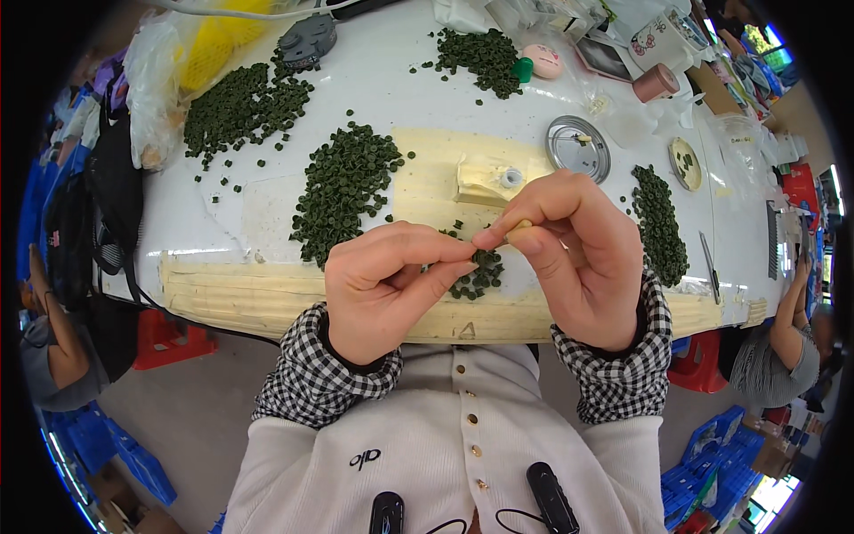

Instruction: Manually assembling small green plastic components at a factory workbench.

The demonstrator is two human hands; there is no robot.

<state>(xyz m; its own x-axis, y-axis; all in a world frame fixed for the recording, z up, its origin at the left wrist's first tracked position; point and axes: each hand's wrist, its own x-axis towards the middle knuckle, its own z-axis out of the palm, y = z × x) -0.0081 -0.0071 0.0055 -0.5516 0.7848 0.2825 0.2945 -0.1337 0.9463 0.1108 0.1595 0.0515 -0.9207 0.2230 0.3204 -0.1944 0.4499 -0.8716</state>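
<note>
My left hand is closed, with its thumb and index finger pinched together above the near part of the table. Opposite it, my right hand is closed in a pinch too, its fingertips almost meeting those of the left. A small yellowish bit shows at the right fingertips. Whatever the left pinch holds is too small or hidden to name. Below and between both hands lies a small heap of dark green cap-like pieces, partly covered by the fingers. A cream, tape-covered block with a white ring stands just beyond the right hand.
Larger heaps of green pieces lie at the left, far left, back and right. A round metal tin lid, a pink spool and tweezers sit rightward. Other people work at both sides.
</note>
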